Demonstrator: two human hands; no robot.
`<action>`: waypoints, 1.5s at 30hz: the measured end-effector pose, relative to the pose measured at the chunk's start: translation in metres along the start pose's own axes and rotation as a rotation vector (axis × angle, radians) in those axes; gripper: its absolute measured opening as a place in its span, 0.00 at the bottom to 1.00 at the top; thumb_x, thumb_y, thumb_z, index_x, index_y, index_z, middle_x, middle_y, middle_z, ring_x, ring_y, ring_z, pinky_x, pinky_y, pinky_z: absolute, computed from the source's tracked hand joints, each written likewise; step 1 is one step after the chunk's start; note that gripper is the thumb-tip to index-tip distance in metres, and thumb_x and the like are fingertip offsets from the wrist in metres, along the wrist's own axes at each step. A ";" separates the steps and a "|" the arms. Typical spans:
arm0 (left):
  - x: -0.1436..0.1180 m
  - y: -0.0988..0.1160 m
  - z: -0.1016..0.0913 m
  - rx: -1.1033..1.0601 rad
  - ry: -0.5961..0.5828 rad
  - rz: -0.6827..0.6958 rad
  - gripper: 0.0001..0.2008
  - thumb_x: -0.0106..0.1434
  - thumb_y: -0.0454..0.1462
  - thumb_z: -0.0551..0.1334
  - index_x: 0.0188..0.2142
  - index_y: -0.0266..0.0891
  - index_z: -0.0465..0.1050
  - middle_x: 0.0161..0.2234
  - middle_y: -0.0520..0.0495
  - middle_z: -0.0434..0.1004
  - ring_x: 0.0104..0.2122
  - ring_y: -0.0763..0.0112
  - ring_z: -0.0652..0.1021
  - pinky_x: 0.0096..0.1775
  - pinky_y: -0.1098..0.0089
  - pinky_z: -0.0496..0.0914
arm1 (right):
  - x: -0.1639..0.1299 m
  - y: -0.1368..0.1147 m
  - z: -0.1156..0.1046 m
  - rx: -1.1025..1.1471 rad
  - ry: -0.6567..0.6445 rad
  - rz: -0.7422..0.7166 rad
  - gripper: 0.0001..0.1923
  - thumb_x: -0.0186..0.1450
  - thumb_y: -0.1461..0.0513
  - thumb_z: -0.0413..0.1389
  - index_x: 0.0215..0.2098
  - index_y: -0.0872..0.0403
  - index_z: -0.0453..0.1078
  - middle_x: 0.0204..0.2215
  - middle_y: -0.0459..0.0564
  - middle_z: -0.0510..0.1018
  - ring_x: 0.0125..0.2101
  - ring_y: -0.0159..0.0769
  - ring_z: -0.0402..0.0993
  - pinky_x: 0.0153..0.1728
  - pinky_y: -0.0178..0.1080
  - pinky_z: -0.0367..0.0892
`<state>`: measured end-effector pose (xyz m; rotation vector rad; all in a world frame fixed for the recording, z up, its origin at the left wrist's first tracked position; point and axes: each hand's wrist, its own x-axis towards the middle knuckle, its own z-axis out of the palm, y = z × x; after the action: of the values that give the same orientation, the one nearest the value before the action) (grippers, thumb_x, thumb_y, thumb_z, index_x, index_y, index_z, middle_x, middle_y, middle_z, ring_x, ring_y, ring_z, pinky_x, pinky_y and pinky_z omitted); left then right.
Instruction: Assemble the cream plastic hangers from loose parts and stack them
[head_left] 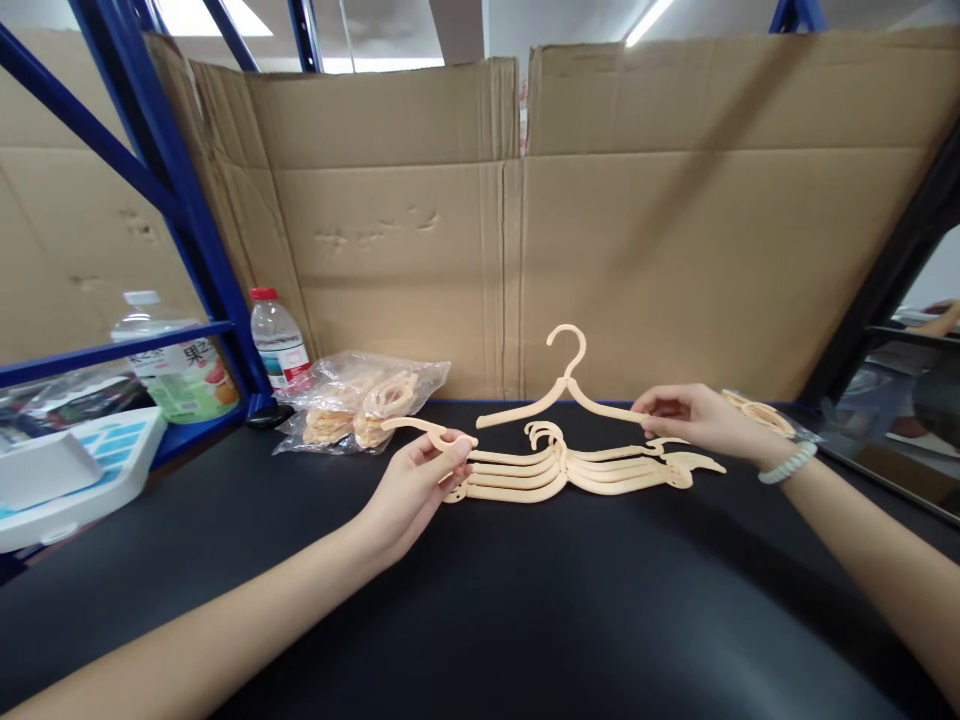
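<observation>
A beige plastic clothes hanger (571,372) stands upright above the black table, its hook at the top. My right hand (694,418) pinches the right end of its arm. Between the thumb and fingers of my left hand (416,485) is a short curved hanger end piece (414,424), pointing left. It looks apart from the upright hanger, whose left tip is just above and to the right. Below lie several matching hangers (525,490), nested with their hooks together. A curved end piece (696,462) sticks out at their right. My left fingers hide part of their left ends.
A clear plastic bag (360,400) of beige parts lies at the back left; another bundle of parts (757,412) is at the back right. Bottles (277,340) and a white-and-blue tray (90,480) stand left. Cardboard (390,230) walls the back of the black table (525,610).
</observation>
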<state>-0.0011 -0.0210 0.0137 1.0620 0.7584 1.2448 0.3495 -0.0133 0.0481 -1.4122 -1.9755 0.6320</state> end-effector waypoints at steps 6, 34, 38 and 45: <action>0.003 0.002 -0.002 -0.076 0.017 -0.068 0.09 0.52 0.35 0.71 0.26 0.36 0.71 0.25 0.53 0.68 0.27 0.77 0.70 0.37 0.73 0.71 | -0.004 0.000 -0.003 0.030 -0.082 -0.048 0.22 0.54 0.45 0.61 0.31 0.54 0.69 0.26 0.47 0.74 0.28 0.34 0.71 0.29 0.36 0.67; -0.004 0.007 0.004 -0.180 -0.043 -0.112 0.08 0.59 0.25 0.61 0.25 0.33 0.68 0.29 0.48 0.72 0.28 0.73 0.77 0.37 0.71 0.77 | -0.005 0.002 -0.006 0.011 -0.113 -0.070 0.19 0.56 0.47 0.60 0.32 0.53 0.70 0.26 0.48 0.75 0.29 0.36 0.72 0.30 0.37 0.68; -0.003 0.005 0.005 -0.156 -0.019 -0.101 0.08 0.59 0.25 0.60 0.25 0.34 0.67 0.27 0.49 0.71 0.27 0.74 0.76 0.35 0.71 0.76 | -0.005 0.000 -0.005 0.010 -0.117 -0.078 0.18 0.57 0.47 0.60 0.32 0.53 0.70 0.26 0.48 0.74 0.28 0.35 0.71 0.29 0.36 0.67; -0.002 0.003 0.005 -0.138 0.026 -0.109 0.10 0.60 0.24 0.58 0.24 0.35 0.65 0.29 0.48 0.72 0.26 0.75 0.75 0.33 0.71 0.76 | -0.006 -0.005 -0.003 -0.006 -0.099 -0.081 0.19 0.57 0.47 0.60 0.32 0.53 0.70 0.24 0.47 0.73 0.27 0.34 0.70 0.27 0.36 0.65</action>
<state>0.0018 -0.0246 0.0182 0.8830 0.7293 1.2020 0.3499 -0.0205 0.0518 -1.3205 -2.1021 0.6711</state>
